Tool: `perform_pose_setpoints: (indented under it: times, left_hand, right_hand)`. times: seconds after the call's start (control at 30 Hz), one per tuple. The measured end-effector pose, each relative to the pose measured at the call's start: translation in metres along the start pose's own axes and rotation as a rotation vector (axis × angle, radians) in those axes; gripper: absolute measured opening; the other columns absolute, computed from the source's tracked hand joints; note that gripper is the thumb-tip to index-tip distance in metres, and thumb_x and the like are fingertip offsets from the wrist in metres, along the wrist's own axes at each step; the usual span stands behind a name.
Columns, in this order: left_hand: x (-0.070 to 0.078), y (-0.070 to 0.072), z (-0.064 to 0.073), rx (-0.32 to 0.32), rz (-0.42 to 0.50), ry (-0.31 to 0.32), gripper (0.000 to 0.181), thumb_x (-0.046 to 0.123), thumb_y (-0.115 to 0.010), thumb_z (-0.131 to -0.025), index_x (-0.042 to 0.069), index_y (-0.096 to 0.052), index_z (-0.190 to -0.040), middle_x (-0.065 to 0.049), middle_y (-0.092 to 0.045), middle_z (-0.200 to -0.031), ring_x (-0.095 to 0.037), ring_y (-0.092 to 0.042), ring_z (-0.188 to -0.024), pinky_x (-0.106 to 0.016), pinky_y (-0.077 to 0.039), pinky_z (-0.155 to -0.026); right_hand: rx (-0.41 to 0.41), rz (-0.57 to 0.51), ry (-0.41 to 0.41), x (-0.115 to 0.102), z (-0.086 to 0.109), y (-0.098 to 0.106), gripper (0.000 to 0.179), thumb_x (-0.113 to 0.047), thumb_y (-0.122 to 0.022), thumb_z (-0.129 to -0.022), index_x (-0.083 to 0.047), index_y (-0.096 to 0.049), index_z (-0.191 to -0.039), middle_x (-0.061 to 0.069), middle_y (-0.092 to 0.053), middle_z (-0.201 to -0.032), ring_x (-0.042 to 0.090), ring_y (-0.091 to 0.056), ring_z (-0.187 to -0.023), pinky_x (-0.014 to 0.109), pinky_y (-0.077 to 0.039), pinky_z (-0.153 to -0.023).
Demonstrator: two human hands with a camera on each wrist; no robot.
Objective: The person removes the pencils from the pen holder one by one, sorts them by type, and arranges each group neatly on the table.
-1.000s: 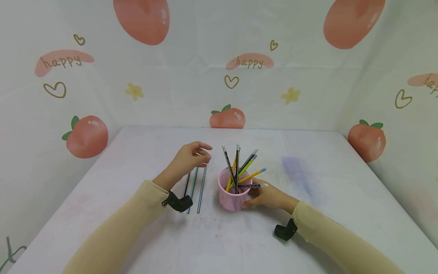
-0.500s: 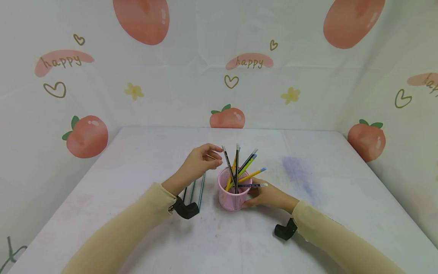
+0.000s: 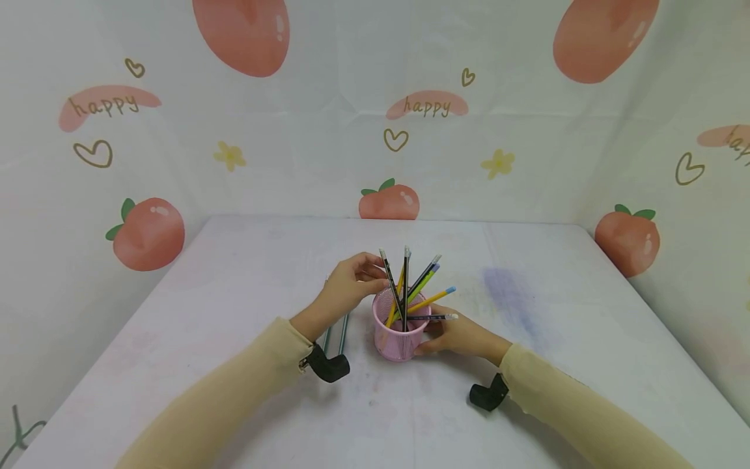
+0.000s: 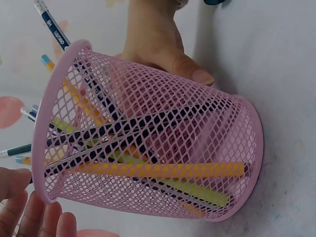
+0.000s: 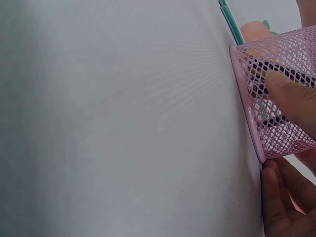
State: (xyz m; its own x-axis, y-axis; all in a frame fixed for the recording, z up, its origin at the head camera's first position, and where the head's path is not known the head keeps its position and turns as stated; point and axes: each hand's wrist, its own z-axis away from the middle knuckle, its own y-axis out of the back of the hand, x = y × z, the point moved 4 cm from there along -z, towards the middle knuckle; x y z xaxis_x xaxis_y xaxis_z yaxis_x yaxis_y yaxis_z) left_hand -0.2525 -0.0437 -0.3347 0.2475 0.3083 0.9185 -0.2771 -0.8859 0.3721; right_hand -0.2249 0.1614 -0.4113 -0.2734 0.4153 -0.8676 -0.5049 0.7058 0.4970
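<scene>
A pink mesh pencil holder stands upright on the table, with several black, yellow and green pencils leaning out at different angles. My right hand grips its right side low down, the thumb lying on the mesh and other fingers near the base. My left hand is at the holder's left rim, thumb and fingers apart. Its fingertips are right by the rim, close to a black pencil that leans left. The thumb hides the upper end of this pencil in the left wrist view.
Teal pencils lie on the table left of the holder, partly hidden under my left wrist. Black wrist cameras sit on both cuffs. A white cloth with printed peaches hangs behind the table.
My left hand has moved right and slightly nearer, from above the pencils on the table to the holder's rim. The right hand and the holder have stayed still.
</scene>
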Motion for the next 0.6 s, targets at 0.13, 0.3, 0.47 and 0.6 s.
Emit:
perform_pose_setpoints:
  times: [0.13, 0.3, 0.47, 0.6]
  left_hand:
    - [0.0002, -0.0017, 0.0006, 0.009, -0.007, 0.003, 0.03, 0.008, -0.071, -0.087, 0.0, -0.06, -0.113, -0.015, -0.069, -0.102, -0.021, -0.065, -0.091, -0.023, -0.052, -0.074]
    - [-0.0006, -0.0039, -0.0004, 0.017, -0.016, -0.018, 0.026, 0.006, -0.07, -0.087, -0.001, -0.06, -0.109, -0.017, -0.069, -0.1, -0.023, -0.065, -0.092, -0.023, -0.051, -0.075]
    - [-0.0012, -0.0054, -0.0006, 0.021, -0.031, -0.025, 0.022, 0.006, -0.069, -0.087, 0.0, -0.06, -0.106, -0.015, -0.069, -0.099, -0.022, -0.064, -0.091, -0.023, -0.051, -0.076]
    - [-0.0023, -0.0066, -0.0004, 0.017, -0.035, -0.036, 0.022, 0.008, -0.07, -0.087, 0.0, -0.061, -0.106, -0.015, -0.069, -0.1, -0.023, -0.064, -0.092, -0.024, -0.051, -0.077]
  right_hand:
    - [0.0, 0.001, 0.002, -0.0008, 0.0001, 0.0, 0.07, -0.016, -0.084, -0.076, -0.003, -0.051, -0.136, 0.014, -0.058, -0.133, 0.028, -0.058, -0.118, 0.015, -0.045, -0.095]
    - [0.003, 0.006, 0.003, -0.0008, 0.0003, 0.0003, 0.071, -0.015, -0.083, -0.076, -0.002, -0.05, -0.137, 0.014, -0.058, -0.133, 0.028, -0.058, -0.118, 0.015, -0.045, -0.095]
    - [0.002, 0.0, 0.004, 0.0005, 0.0001, 0.0, 0.071, -0.015, -0.083, -0.076, -0.002, -0.05, -0.137, 0.015, -0.058, -0.133, 0.029, -0.058, -0.118, 0.015, -0.046, -0.095]
    - [0.001, -0.013, 0.007, 0.0012, 0.0, -0.0004, 0.069, -0.014, -0.083, -0.076, -0.001, -0.05, -0.136, 0.016, -0.057, -0.133, 0.03, -0.058, -0.118, 0.016, -0.047, -0.095]
